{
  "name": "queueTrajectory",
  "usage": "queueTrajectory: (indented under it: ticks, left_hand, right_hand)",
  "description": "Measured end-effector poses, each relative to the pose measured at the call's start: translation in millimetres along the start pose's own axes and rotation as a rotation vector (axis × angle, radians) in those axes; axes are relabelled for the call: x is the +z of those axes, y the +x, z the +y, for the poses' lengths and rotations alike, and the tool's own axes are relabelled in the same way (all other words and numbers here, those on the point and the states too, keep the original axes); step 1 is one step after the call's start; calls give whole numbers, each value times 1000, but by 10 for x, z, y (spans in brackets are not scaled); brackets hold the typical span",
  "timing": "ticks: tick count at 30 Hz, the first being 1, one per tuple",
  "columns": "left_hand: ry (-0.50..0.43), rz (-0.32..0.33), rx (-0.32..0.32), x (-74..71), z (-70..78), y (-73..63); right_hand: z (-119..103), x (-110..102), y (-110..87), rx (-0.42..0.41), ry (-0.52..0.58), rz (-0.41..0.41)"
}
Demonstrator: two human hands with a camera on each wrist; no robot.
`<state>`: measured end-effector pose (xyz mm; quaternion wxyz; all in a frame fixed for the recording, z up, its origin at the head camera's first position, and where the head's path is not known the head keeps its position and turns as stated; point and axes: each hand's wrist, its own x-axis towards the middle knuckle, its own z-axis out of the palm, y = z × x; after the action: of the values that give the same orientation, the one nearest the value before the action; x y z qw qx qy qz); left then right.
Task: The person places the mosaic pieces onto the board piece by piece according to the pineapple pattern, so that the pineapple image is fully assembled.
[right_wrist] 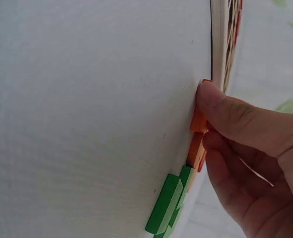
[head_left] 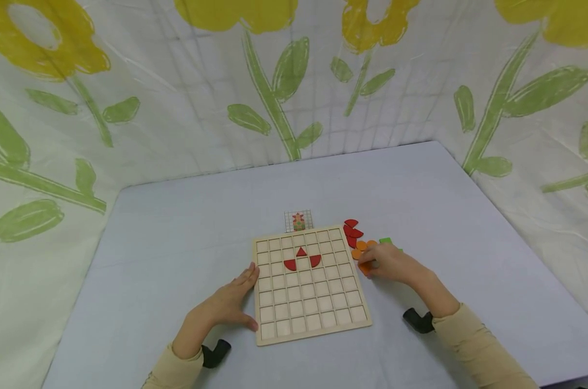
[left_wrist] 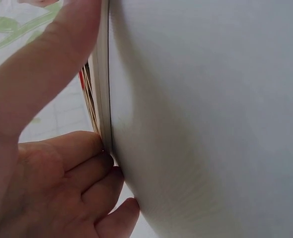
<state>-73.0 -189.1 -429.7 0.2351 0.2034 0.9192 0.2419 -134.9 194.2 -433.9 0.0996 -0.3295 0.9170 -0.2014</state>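
Observation:
A square wooden grid board (head_left: pixel 280 298) lies on the table. Three red pieces sit in its cells: a triangle (head_left: pixel 301 252), with a quarter-circle (head_left: pixel 290 265) and another quarter-circle (head_left: pixel 315 261) lower on either side. My left hand (head_left: pixel 229 300) rests along the board's left edge, thumb and fingers spread; the left wrist view shows its fingertips (left_wrist: pixel 109 193) touching the rim's side. To the right of the board, my right hand (head_left: pixel 390 263) pinches an orange block (right_wrist: pixel 199 118) between thumb and fingers, low at the table surface. Its full shape is partly hidden by the fingers.
Loose red pieces (head_left: pixel 353 233) lie by the board's upper right corner. Beside them are several orange round pieces (head_left: pixel 362 246) and some green blocks (head_left: pixel 385 241), partly behind the right hand. A small gridded picture card (head_left: pixel 298 221) lies beyond the board's far edge.

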Motion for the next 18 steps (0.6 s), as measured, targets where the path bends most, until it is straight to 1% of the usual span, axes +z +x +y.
queueTrajectory:
  ticks: [4,10,15,18]
  left_hand:
    - [8,6,17,7,-23,5]
    - [5,7,20,10,-37,6]
    - [3,2,8,11,-43,14]
    - [0,2,1,11,-44,16]
  right_hand:
    - [-1,-11,2,0,-4,0]
    - [3,-9,-6,-2,10,13]
    - [8,-4,-9,5,15,-2]
    - [10,-7,-5,24,25,-17]
